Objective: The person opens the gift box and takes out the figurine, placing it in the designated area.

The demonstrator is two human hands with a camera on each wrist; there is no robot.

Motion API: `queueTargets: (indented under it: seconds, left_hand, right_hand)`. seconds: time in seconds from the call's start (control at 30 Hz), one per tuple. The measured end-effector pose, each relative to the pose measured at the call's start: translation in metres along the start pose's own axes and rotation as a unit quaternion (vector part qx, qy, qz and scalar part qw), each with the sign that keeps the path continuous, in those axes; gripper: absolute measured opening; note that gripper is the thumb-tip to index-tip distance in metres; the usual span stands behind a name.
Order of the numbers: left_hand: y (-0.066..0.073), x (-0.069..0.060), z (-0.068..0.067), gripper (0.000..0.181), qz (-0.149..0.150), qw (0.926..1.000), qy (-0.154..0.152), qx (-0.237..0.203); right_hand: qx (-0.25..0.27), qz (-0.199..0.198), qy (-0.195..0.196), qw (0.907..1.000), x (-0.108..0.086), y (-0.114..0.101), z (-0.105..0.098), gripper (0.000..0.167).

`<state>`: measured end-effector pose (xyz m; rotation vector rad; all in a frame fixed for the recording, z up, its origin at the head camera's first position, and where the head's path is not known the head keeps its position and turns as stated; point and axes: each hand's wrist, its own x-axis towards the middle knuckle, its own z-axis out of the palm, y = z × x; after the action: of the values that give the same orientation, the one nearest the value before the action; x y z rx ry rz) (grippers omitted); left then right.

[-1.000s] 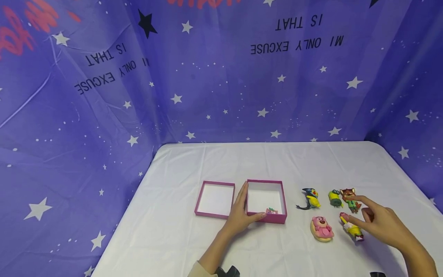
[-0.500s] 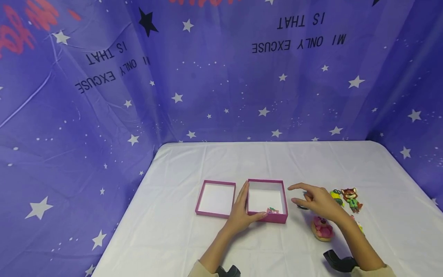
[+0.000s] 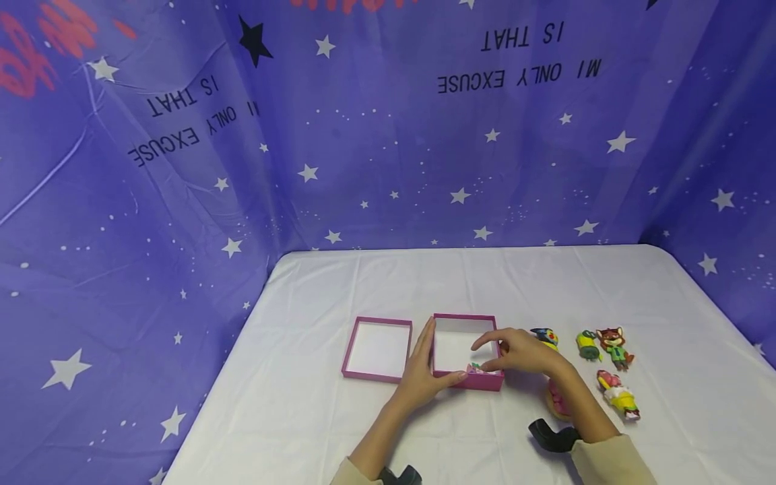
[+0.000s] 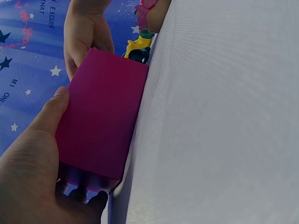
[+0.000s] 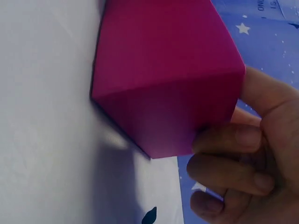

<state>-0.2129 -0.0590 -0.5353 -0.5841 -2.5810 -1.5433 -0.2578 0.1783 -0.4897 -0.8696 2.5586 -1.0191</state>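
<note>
A magenta box (image 3: 485,382) with a white inside stands open-topped on the table. My left hand (image 3: 419,378) grips its left corner, the thumb along the front wall and the fingers on the left side. Over the right wall reaches my right hand (image 3: 526,351), thumb and index finger apart inside the box. A small pink figurine (image 3: 473,368) with a bit of green lies at the front of the box, close to the right thumb. Whether the thumb touches it, I cannot tell. In the right wrist view, the other right-hand fingers (image 5: 226,175) curl loosely outside the box wall (image 5: 163,56).
Left of the box lies its shallow lid (image 3: 377,376). To the right lie a fox figurine (image 3: 615,349), a green-and-yellow one (image 3: 587,345), a yellow-and-pink one (image 3: 620,396) and a blue-and-yellow one (image 3: 545,335). The right arm partly covers a pink bear (image 3: 556,399).
My right hand has moved left from above the figurines on the right, past the box's right side, and into the box. My left hand and the box have stayed put.
</note>
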Motion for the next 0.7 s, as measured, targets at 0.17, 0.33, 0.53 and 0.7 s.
queueTargets:
  seconds: [0.17, 0.33, 0.53, 0.7]
  left_hand:
    - [0.0, 0.0, 0.0, 0.107, 0.003, 1.0, 0.004, 0.002]
    - [-0.001, 0.0, 0.001, 0.107, 0.002, 1.0, 0.005, 0.008]
    - [0.0, 0.0, 0.001, 0.108, 0.003, 1.0, 0.005, 0.008]
    - [-0.001, 0.001, 0.002, 0.108, 0.007, 0.9999, 0.009, 0.011]
  right_hand:
    - [-0.016, 0.047, 0.01, 0.9987, 0.003, -0.005, 0.007, 0.033]
    - [-0.029, 0.104, 0.029, 0.9937, 0.005, -0.014, 0.012, 0.029]
    - [-0.064, 0.159, 0.047, 0.984, 0.006, -0.021, 0.016, 0.03]
    - [-0.097, 0.179, 0.055, 0.9776, 0.005, -0.026, 0.018, 0.031]
